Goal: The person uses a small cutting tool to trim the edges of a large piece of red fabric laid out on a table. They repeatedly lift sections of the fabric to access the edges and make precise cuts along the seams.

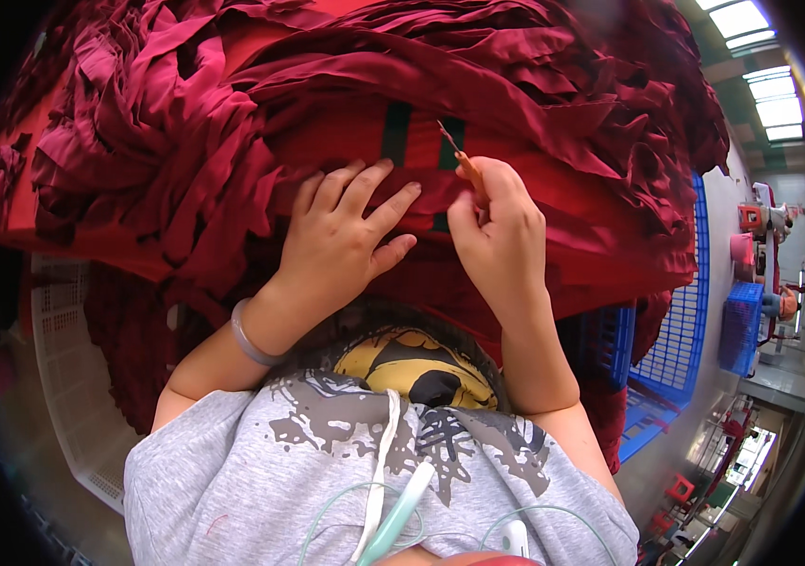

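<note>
My left hand (pixel 338 226) lies palm down on a strip of dark red cloth (pixel 435 189), its fingers spread and the thumb apart. Close by on the right, my right hand (pixel 506 231) is closed round a small tool with an orange handle (pixel 470 170). The tool's thin, pointed metal tip slants up and left above the work surface; its exact kind is unclear. Beneath the cloth is a bright red table cover (pixel 336 132) crossed by dark green bands (pixel 397 130). Long dark red cloth strips (pixel 152 141) lie heaped to the left and beyond both hands.
Left of my body stands a white slatted basket (pixel 67 325) beside more dark red cloth. A blue plastic crate (pixel 690 321) is at the right, below the table edge. Another blue crate (pixel 742 325) and people (pixel 781 304) appear farther off. Thin cords hang over my shirt.
</note>
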Demonstrator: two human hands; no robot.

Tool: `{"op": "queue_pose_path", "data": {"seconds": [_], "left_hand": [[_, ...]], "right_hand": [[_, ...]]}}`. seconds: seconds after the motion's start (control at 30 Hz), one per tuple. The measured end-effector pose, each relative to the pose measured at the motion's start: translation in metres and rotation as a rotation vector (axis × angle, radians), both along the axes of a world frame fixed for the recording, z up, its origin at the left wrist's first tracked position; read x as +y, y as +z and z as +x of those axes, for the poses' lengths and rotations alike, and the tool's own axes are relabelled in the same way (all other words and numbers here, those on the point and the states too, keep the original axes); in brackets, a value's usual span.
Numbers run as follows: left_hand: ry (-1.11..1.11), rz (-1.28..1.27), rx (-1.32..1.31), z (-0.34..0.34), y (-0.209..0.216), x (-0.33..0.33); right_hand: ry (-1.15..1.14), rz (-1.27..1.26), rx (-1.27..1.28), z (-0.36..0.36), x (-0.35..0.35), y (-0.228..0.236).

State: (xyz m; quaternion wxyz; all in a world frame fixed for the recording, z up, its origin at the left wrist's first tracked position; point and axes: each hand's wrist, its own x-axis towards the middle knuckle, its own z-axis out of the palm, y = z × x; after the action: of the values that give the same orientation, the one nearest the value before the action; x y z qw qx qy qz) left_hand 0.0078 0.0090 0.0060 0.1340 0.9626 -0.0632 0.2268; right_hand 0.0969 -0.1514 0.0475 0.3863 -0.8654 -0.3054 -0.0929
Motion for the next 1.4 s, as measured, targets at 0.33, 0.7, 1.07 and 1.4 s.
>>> {"op": "queue_pose_path", "data": {"seconds": [0.33, 0.7, 1.07, 1.4], "left_hand": [[0.039, -0.247, -0.036, 0.010, 0.013, 0.000], [-0.073, -0.395, 0.105, 0.011, 0.029, 0.001], [0.643, 0.114, -0.322, -0.070, 0.108, 0.113], [0.274, 0.154, -0.115, 0.061, 0.045, 0.055]], "right_hand": [[0.114, 0.076, 0.168, 0.012, 0.007, -0.013], [0.285, 0.710, 1.010, -0.010, -0.029, 0.019], [0.100, 0.666, 0.775, 0.000, -0.086, -0.012], [0.132, 0.518, 0.683, -0.020, -0.070, -0.005]]}}
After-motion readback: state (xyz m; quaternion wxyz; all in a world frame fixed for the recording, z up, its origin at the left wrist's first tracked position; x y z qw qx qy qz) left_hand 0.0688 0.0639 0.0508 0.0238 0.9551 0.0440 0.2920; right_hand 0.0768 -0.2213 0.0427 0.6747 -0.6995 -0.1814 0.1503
